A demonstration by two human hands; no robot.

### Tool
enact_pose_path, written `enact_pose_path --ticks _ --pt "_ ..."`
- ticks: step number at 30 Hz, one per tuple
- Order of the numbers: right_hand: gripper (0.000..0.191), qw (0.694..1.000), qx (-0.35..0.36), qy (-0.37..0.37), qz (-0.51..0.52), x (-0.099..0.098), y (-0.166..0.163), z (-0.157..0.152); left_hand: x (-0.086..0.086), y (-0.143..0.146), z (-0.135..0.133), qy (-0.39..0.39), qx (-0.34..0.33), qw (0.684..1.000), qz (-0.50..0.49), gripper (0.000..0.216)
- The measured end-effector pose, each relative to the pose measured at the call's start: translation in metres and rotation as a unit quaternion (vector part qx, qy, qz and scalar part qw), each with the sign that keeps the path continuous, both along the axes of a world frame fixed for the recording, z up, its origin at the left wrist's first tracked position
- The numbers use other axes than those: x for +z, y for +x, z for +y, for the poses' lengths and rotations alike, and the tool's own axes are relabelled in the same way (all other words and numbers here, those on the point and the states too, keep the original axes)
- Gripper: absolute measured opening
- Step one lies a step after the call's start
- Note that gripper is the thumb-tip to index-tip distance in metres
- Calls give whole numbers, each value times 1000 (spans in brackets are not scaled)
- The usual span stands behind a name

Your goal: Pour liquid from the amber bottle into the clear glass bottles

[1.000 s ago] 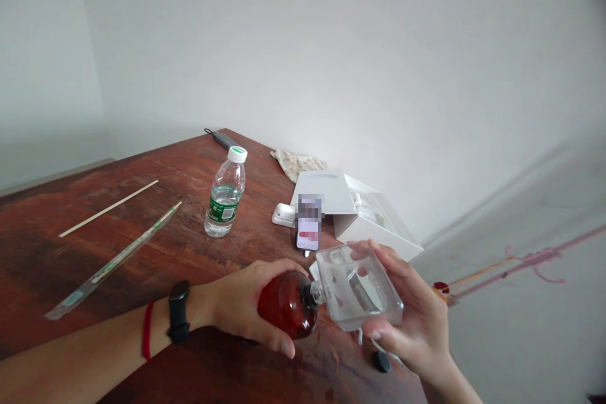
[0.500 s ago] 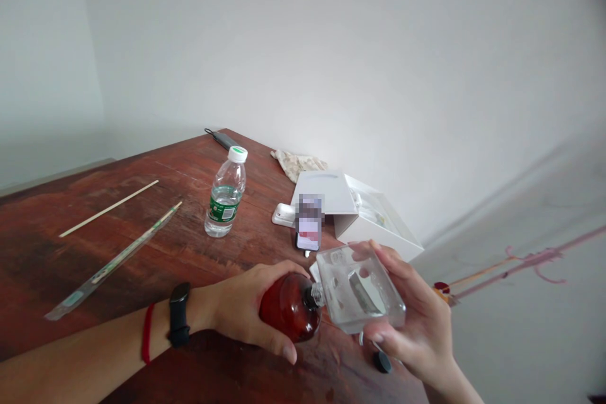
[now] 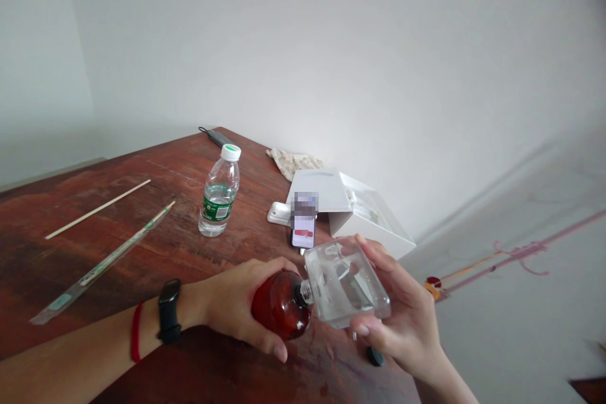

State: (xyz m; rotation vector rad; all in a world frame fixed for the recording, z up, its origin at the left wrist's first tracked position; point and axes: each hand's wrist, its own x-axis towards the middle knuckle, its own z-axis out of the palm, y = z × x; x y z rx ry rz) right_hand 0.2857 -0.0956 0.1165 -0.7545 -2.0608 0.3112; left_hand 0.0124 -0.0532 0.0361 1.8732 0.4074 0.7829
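My left hand (image 3: 231,303) is wrapped around a round, red-brown bottle (image 3: 283,309) with a dark neck, which leans to the right. In my right hand (image 3: 409,309) is a clear, square bottle (image 3: 324,300), tipped on its side with liquid inside. Its threaded neck (image 3: 307,292) meets the mouth of the red-brown bottle; whether liquid is flowing cannot be made out. A black cap (image 3: 375,355) lies on the table just below my right hand.
On the wooden table (image 3: 156,252) stand a water bottle (image 3: 218,196) and an open white box (image 3: 374,224). A phone (image 3: 303,230) leans beside the box. A bare chopstick (image 3: 99,208), wrapped chopsticks (image 3: 106,265), a cloth (image 3: 291,163) and a dark pouch-like item (image 3: 218,137) lie around.
The whole view has shifted slightly, so everything sits a little further left. Both hands keep their hold, and the two bottles stay neck to neck.
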Motion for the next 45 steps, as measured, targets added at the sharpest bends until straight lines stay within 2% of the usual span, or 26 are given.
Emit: enact_pose_path --ticks 11,22,36,45 --pt "69 1000 11 12 -7 9 -17 -2 -1 0 1 8 -3 1000 -3 86" --pt "68 1000 13 20 -20 9 -17 -2 -2 0 1 21 0 1000 -6 86" --pt "70 999 -17 24 -39 11 -18 -4 -1 1 1 14 -1 1000 -2 82" --pt "70 997 -25 40 -68 16 -18 -4 -2 3 -1 28 24 999 14 81"
